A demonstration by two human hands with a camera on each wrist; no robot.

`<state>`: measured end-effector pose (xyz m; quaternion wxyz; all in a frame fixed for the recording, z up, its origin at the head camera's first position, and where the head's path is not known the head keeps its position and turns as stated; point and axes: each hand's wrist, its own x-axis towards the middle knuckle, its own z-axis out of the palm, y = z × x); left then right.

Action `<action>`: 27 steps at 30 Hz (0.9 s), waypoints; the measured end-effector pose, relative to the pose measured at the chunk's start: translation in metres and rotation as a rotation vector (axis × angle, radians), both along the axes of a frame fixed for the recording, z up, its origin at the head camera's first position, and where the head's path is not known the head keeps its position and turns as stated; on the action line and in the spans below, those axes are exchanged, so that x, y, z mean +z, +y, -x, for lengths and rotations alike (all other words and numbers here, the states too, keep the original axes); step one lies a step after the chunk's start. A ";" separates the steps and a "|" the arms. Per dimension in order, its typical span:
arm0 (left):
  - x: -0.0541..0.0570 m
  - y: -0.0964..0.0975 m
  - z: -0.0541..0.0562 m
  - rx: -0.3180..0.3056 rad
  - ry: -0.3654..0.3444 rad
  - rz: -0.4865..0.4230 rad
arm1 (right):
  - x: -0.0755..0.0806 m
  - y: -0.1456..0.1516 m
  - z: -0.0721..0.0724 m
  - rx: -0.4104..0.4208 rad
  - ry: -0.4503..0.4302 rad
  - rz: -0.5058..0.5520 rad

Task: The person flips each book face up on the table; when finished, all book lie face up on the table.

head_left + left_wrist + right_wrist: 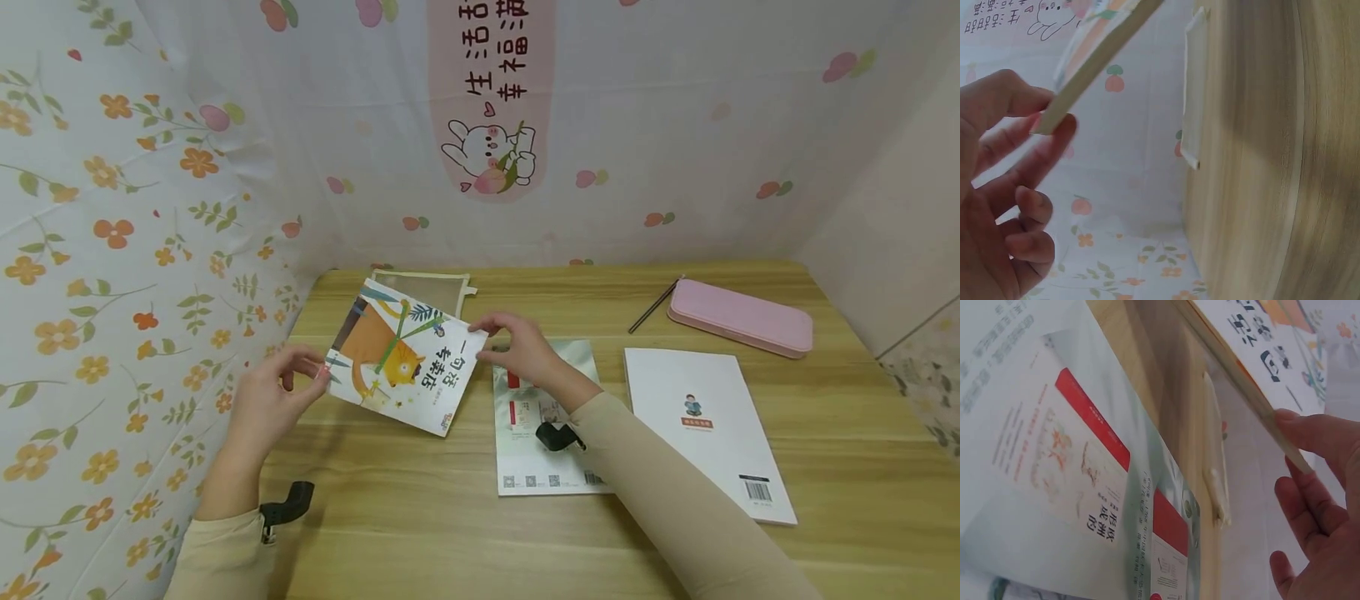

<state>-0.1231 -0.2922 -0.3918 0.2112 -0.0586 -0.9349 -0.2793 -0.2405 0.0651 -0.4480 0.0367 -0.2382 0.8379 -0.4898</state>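
Observation:
A picture book [405,358] with an orange cat on its white cover is held up off the table by both hands. My left hand [273,396] pinches its left corner between thumb and fingers, which the left wrist view shows at the book's edge [1079,87]. On the opposite side my right hand [525,354] grips the upper right corner, thumb on the cover and fingers beneath. Under my right forearm lies a pale green book [536,450] with red-and-white pictures on it. Behind the held book, a mesh zip pouch [435,287] is partly covered.
To the right a white book [697,417] lies with its barcode side up. Beyond it are a pink pencil case [738,317] and a dark pen [652,307]. Patterned cloth [360,125] hangs behind the wooden table [390,517] and along its left side.

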 end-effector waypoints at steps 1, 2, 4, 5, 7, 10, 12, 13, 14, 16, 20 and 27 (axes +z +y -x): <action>0.000 -0.001 0.000 0.003 -0.030 0.026 | -0.001 -0.001 0.000 0.004 0.001 -0.021; -0.001 -0.002 0.000 0.006 -0.064 0.052 | -0.001 -0.002 0.000 0.008 0.007 -0.044; -0.003 -0.005 0.000 0.002 -0.150 0.086 | -0.003 -0.004 0.001 0.015 0.024 -0.092; -0.004 -0.005 0.000 -0.002 -0.199 0.090 | -0.004 -0.005 0.002 0.018 0.030 -0.117; -0.007 -0.007 0.000 -0.012 -0.295 0.079 | -0.006 -0.006 0.002 0.024 0.055 -0.168; -0.010 -0.009 0.000 -0.036 -0.407 0.060 | -0.008 -0.009 0.003 0.035 0.064 -0.219; -0.013 -0.010 0.001 -0.064 -0.458 0.059 | -0.009 -0.010 0.004 0.042 0.062 -0.245; -0.015 -0.011 0.001 -0.079 -0.475 0.065 | -0.011 -0.010 0.005 0.046 0.058 -0.257; -0.017 -0.011 0.002 -0.090 -0.492 0.075 | -0.012 -0.011 0.005 0.051 0.054 -0.271; -0.021 -0.011 0.002 -0.110 -0.521 0.100 | -0.015 -0.012 0.006 0.066 0.049 -0.306; -0.028 -0.009 0.001 -0.144 -0.562 0.164 | -0.019 -0.014 0.007 0.104 0.047 -0.401; -0.029 -0.003 0.002 -0.127 -0.669 0.242 | -0.018 -0.018 0.002 0.097 0.075 -0.481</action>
